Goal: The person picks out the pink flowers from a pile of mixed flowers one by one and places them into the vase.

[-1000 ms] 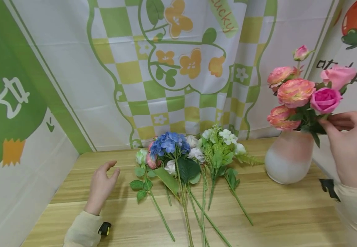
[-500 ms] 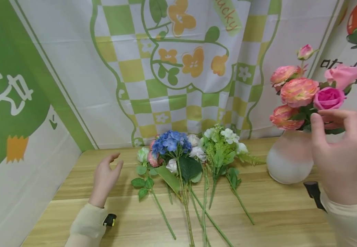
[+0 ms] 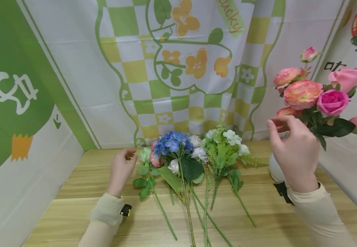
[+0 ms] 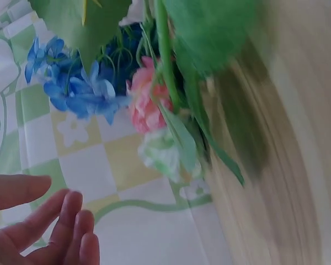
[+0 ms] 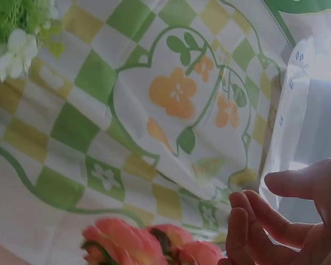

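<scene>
My left hand [image 3: 121, 171] hovers over the table's left part, fingers relaxed and holding nothing. Just right of it lies a pale green rose [image 3: 145, 155] with a leafy stem; the left wrist view shows this rose beside a pink flower [image 4: 148, 99]. A blue hydrangea [image 3: 173, 142] lies in the middle of the loose flowers. In front of the vase [image 3: 276, 170], my right hand [image 3: 296, 154] is raised with loosely bent fingers and nothing in its grasp. It hides most of the vase, from which peach-pink flowers [image 3: 303, 94] and a magenta rose [image 3: 333, 103] rise.
White-flowered greenery [image 3: 220, 154] lies right of the hydrangea, with white blooms [image 3: 199, 155] between them. Several green stems point toward the front edge of the wooden table [image 3: 73, 212]. A printed cloth [image 3: 181, 103] hangs behind the table.
My right hand has come away from the flowers in the vase and moved left, across the vase's front. My left hand has shifted right, closer to the pale green rose.
</scene>
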{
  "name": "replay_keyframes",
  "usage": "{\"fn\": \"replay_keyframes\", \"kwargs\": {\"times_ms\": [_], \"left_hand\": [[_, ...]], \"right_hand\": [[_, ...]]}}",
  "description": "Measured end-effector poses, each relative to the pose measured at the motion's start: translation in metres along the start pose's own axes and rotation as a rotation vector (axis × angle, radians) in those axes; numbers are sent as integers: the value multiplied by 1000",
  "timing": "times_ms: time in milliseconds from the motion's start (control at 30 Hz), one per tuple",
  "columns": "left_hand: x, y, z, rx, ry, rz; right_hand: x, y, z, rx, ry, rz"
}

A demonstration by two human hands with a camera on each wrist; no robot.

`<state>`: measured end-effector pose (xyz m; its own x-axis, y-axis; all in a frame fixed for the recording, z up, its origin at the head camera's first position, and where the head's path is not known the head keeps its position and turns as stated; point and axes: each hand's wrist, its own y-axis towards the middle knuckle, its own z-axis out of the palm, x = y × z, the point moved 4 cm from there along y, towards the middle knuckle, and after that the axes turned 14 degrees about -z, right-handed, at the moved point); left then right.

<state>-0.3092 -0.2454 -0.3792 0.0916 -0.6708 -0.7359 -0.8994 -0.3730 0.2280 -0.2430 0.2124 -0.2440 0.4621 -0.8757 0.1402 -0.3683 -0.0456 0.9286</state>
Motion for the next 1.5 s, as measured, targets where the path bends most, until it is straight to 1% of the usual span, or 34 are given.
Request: {"fn": "replay_keyframes", "kwargs": {"times_ms": [100, 200, 267, 400, 567, 633, 867, 1000, 1100, 1233, 1267, 1367, 1467, 1500], "left_hand": [[-6, 1, 11, 40, 32, -4], [-11, 1, 22, 78, 67, -19], [-14, 2, 28, 91, 89, -31], [-21, 2, 38, 120, 114, -41], [-29, 2, 47, 140, 129, -45], [-32, 2, 52, 158, 142, -33], [-36, -1, 69, 263, 216, 14], [-36, -4, 73, 295, 242, 21], [-36, -4, 75, 310, 262, 17], [-36, -2, 79, 338, 300, 31], [-36, -2, 80, 351, 307, 42], [-37, -1, 86, 388, 329, 99], [-38, -2, 89, 412, 364, 132], [-38, -3, 90, 414, 376, 134]], "right_hand": [[1, -5, 14, 85, 24, 18], [3, -9, 31, 140, 115, 38], [4, -11, 41, 172, 131, 40], [3, -16, 56, 219, 129, 59], [0, -21, 70, 245, 138, 83], [-1, -23, 76, 262, 152, 101], [-5, -32, 93, 340, 194, 183], [-6, -36, 98, 372, 201, 220], [-6, -37, 101, 389, 191, 233], [-8, -40, 106, 420, 180, 244], [-8, -41, 107, 431, 177, 247], [-9, -45, 110, 464, 164, 254], [-10, -47, 112, 487, 157, 262], [-11, -48, 112, 493, 156, 264]]}}
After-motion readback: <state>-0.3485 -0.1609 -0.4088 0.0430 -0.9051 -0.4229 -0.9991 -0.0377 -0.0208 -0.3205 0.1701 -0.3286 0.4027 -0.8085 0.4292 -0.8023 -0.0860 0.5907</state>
